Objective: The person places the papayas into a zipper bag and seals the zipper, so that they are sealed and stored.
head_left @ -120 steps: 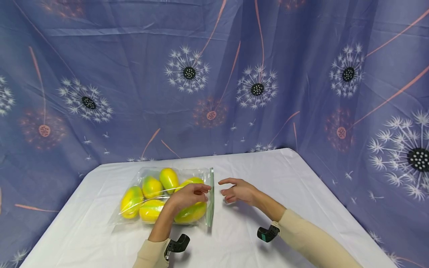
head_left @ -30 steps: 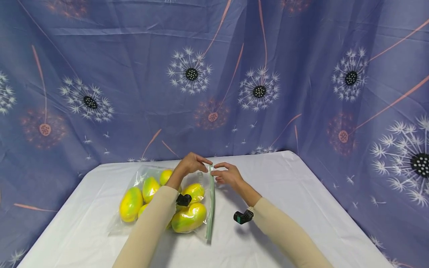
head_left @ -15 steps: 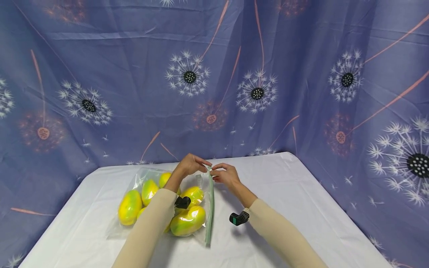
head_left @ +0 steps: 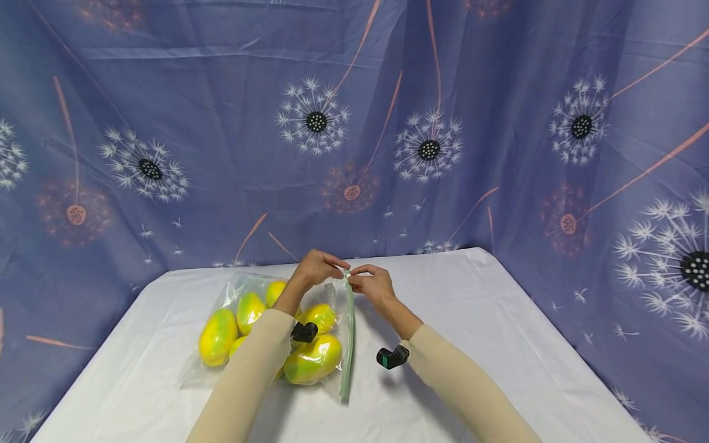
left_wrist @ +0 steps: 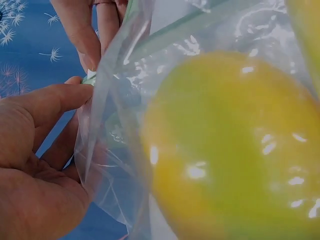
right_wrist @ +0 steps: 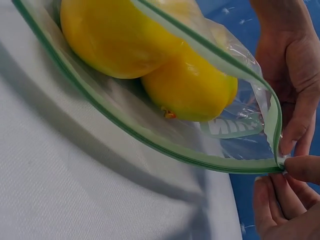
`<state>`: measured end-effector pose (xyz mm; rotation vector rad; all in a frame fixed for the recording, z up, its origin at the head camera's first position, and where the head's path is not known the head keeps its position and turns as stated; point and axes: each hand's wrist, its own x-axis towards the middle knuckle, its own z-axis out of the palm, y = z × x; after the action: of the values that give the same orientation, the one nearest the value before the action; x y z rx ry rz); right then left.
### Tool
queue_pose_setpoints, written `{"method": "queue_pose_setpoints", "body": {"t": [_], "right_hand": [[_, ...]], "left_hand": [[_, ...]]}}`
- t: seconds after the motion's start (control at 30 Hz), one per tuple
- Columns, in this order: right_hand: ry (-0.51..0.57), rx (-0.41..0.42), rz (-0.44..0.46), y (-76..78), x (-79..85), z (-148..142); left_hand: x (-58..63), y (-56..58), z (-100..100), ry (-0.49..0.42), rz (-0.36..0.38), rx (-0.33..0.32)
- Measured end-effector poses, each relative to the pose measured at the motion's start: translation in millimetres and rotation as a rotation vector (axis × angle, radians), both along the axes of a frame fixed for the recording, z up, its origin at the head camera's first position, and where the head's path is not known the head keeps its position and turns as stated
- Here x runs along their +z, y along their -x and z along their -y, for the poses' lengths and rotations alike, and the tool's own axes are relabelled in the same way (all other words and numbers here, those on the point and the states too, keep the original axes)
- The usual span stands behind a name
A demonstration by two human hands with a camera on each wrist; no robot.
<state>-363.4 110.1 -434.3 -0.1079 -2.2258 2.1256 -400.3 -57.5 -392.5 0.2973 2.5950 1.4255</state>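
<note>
A clear zip bag (head_left: 194, 372) lies on the table with several yellow-green mangoes (head_left: 312, 360) inside. Its green zip strip (head_left: 349, 335) runs along the right edge, and in the right wrist view the bag's mouth (right_wrist: 165, 147) gapes. At the strip's far end, my left hand (head_left: 316, 271) pinches the bag's corner between thumb and fingers. My right hand (head_left: 376, 286) meets it from the other side, thumb and fingers pinching the zip's end. A small white piece (left_wrist: 91, 74) shows between the two hands' fingertips. My left forearm hides some of the mangoes.
A white cloth covers the table (head_left: 471, 357). Behind it hangs a blue curtain (head_left: 232, 123) with dandelion prints, also along both sides. Black cameras (head_left: 393, 357) sit on both wrists.
Over four seconds both hands have moved from beside the strip's middle to its far end and taken hold there. The bag's mouth edge has shifted slightly nearer. Lately the right fingers edged closer to the corner.
</note>
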Motion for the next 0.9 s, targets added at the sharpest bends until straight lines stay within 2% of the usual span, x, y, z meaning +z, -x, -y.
{"method": "queue_pose_setpoints", "body": {"t": [0.3,0.6,0.9], "right_hand": [[-0.041,-0.012,0.009,0.0,1.2,4],[-0.083,0.057,0.02,-6.7,-4.2,3],[-0.094,0.112,0.04,-22.3,-9.1,-1]], "left_hand": [[4.1,1.1,0,0.009,-0.022,0.033],[11.2,0.9,6,0.025,-0.058,0.082],[16.1,3.1,9,0.053,-0.056,0.098]]}}
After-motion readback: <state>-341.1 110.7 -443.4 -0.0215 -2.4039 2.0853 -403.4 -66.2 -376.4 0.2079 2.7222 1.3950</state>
